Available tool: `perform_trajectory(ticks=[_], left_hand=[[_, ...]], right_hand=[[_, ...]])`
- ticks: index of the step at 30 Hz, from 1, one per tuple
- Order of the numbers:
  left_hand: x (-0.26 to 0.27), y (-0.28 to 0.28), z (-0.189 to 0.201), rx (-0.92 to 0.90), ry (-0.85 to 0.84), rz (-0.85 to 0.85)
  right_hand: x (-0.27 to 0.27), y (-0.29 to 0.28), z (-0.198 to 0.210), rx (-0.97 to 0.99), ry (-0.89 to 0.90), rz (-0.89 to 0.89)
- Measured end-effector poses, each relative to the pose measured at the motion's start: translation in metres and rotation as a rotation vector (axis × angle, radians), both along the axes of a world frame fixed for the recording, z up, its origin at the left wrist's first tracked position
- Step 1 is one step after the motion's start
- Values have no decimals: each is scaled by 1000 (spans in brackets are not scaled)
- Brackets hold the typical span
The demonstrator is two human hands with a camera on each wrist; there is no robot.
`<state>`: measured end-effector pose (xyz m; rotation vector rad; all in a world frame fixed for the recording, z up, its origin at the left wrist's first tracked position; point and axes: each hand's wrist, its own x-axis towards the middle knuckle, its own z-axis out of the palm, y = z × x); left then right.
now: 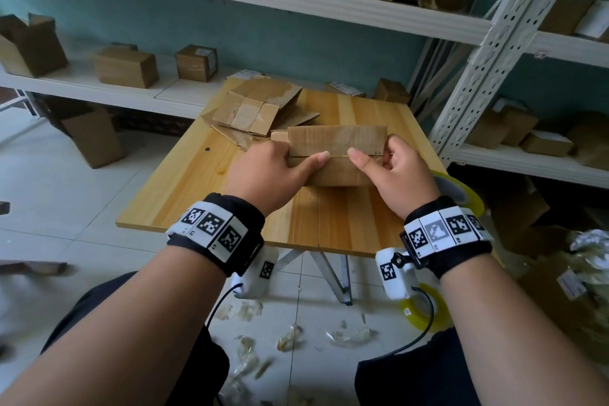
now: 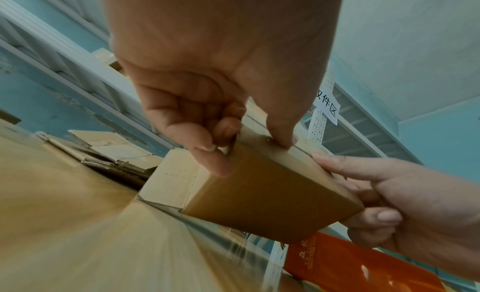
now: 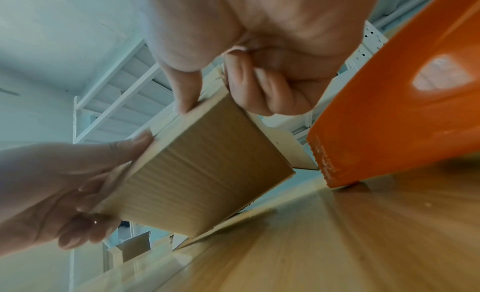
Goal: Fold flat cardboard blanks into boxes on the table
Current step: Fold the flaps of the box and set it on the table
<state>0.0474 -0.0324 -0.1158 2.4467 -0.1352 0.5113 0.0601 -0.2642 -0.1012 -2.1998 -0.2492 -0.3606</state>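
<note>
We see white metal shelving (image 1: 296, 0) along the teal wall, loaded with brown cardboard boxes, and in front of it the light pine-wood table (image 1: 356, 224) with a seam down its middle. At the table's far left lies a loose pile of flattened brown cardboard blanks (image 1: 260, 109), overlapping one another. Nearer us, at the table's middle, sits the small brown cardboard box (image 1: 336, 155) we are folding, its far top flap standing up and its near flap pressed down; in the wrist views it looks tipped, one bottom edge raised off the wood. Just beside the box on the right, an orange plastic object (image 3: 405, 95) rests on the table. Our left hand (image 1: 270, 171) grips the box's left end, thumb laid along the top seam, fingers curled round the side. Our right hand (image 1: 402, 171) holds the right end likewise, thumb pressing the seam, its tip near the left thumb, fingers wrapped behind the corner.
</note>
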Motion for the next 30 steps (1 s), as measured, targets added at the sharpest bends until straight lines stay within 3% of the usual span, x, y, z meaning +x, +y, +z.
perform_trajectory(ticks=[3,6,9,19,25,30], left_hand=[[1,1,0,-81,-58,-44],[-4,0,7,-203,-191,-53],[-7,-2,10,-358,-191,-58],[-6,-2,14,-635,-158,-46],[-3,1,13,-754,-137,-73],[-12,-2,25,-664,-233,-89]], right_hand=[[0,-6,4,62,4,51],[-3,-11,11,253,25,147],[-8,-12,16,348,27,213],[-16,-4,20,386,30,267],[-13,1,16,361,19,204],[-9,3,10,225,30,108]])
